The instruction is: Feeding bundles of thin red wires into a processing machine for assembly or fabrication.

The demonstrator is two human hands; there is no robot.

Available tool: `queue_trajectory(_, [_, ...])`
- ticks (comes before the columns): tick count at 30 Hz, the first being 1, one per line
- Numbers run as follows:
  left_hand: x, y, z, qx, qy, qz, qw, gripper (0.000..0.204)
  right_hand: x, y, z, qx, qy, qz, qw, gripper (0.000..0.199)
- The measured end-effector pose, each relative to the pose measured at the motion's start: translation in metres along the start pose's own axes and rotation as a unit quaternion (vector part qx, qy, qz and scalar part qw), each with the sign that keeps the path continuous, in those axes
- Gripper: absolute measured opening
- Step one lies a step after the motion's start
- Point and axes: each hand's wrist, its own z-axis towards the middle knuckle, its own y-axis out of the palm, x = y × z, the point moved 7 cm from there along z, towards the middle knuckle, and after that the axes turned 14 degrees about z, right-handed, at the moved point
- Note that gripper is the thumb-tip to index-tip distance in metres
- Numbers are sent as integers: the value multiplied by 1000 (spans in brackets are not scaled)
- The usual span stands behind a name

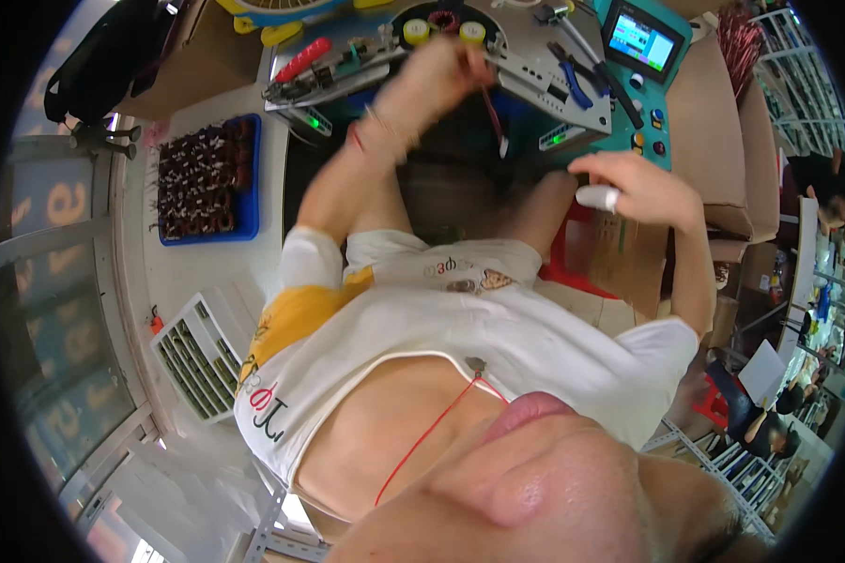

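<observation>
parts (202, 183) in a tray (248, 211) off to my left, machine (526, 42) far in front of me, pliers (573, 80) on its right, screen (640, 45) right of those

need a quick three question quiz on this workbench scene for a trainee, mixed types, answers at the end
1. Multiple choice: what colour is the tray holding the dark coils?
a) red
b) blue
c) yellow

2. True or false: the right hand has a white cover on one digit.

3. Fill in: the hand nearer the two round yellow rollers is the person's ____ hand.

Key:
1. b
2. True
3. left (the left hand)
</observation>
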Motion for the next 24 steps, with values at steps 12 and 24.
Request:
queue_trajectory(12, [99,-21,-77,311,499,639,495,21,-18,-61,127,256,-134,-35,957,41])
queue_trajectory(24, [70,-21,-32,347,401,737,419,40,-22,-119,272,153,-62,322,932,27])
